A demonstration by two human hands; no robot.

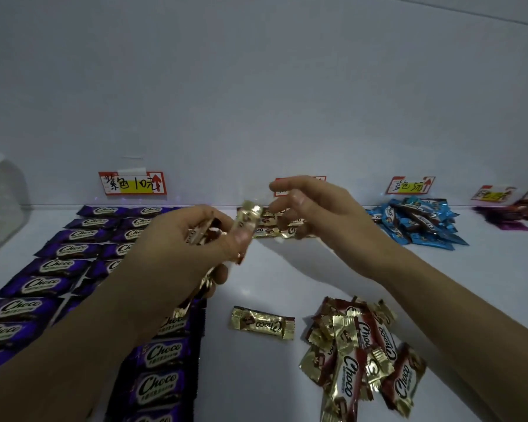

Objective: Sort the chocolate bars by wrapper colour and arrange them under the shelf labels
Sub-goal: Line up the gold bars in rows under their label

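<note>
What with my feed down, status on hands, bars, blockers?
Left hand grips shiny gold foil chocolate bars. Right hand open, beside them. Heap of gold-and-brown wrapped bars unsorted, front right. No obstruction seen.

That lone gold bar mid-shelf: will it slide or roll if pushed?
Probably slides, not rolls: the lone gold bar lies flat on the smooth white shelf. Its glossy foil looks slippery, and the crimped ends would likely flex when pinched.
</note>
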